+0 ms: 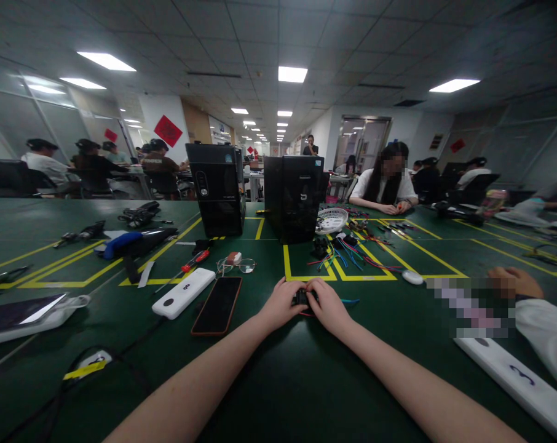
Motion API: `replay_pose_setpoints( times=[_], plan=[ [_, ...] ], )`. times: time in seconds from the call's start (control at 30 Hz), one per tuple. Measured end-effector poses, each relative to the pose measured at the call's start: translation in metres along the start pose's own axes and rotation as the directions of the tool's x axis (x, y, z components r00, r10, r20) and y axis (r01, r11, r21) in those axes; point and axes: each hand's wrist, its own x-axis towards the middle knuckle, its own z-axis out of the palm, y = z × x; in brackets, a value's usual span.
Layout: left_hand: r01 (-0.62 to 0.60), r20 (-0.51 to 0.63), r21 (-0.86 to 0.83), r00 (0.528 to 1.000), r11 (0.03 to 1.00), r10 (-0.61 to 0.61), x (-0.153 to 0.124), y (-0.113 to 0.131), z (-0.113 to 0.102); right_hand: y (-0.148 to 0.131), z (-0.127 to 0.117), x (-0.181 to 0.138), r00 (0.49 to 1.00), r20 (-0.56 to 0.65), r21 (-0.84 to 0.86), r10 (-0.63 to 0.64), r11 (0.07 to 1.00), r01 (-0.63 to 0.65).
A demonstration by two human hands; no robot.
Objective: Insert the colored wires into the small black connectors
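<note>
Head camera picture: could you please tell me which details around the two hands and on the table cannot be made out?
All in the head view:
Small black part: its full shape is covered by the fingers of the left hand and right hand.
Blue wire: its near end is hidden by the right hand.
White numbered bar: cut off by the right edge.
Right computer case: its lettering is too small.

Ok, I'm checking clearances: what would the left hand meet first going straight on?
The black part touching the left hand, then probably the right hand, though depth is unclear.
</note>
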Motion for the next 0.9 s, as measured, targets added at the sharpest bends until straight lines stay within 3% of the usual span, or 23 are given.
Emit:
replay_pose_setpoints(
  times=[0.17,0.27,0.37,0.5,0.6,0.73,0.8,0.9],
  plan=[
    [0.133,0.024,0.010,0.991,0.991,-0.133,0.000,-0.007,0.001,0.000,-0.004,0.000,0.996,0.003,0.009,0.085,0.996,-0.085],
    [0.197,0.000,0.017,0.980,0.980,-0.197,0.001,-0.010,0.002,-0.001,-0.008,0.000,0.999,0.013,-0.032,0.034,0.999,-0.033],
    [0.231,-0.026,0.012,0.973,0.973,-0.231,0.002,-0.010,0.002,-0.007,-0.009,-0.001,0.985,0.159,-0.059,-0.074,0.995,0.084],
    [0.267,-0.044,-0.001,0.963,0.964,-0.267,0.004,-0.010,0.001,-0.015,-0.009,-0.003,0.917,0.339,-0.056,-0.211,0.968,0.243],
    [0.249,-0.044,-0.007,0.967,0.968,-0.250,0.003,-0.010,0.002,-0.013,-0.010,-0.002,0.944,0.260,-0.077,-0.201,0.971,0.227],
    [0.207,-0.021,-0.019,0.978,0.978,-0.207,0.002,-0.010,0.003,0.002,-0.013,0.002,0.998,0.028,-0.148,-0.057,0.987,0.061],
    [0.185,-0.008,-0.024,0.983,0.982,-0.185,0.002,-0.011,0.004,0.010,-0.013,0.004,1.000,0.021,-0.189,-0.003,0.982,0.007],
    [0.186,0.002,-0.024,0.983,0.982,-0.186,0.001,-0.011,0.005,0.017,-0.011,0.005,0.993,0.108,-0.227,0.057,0.973,-0.031]
  ],
)
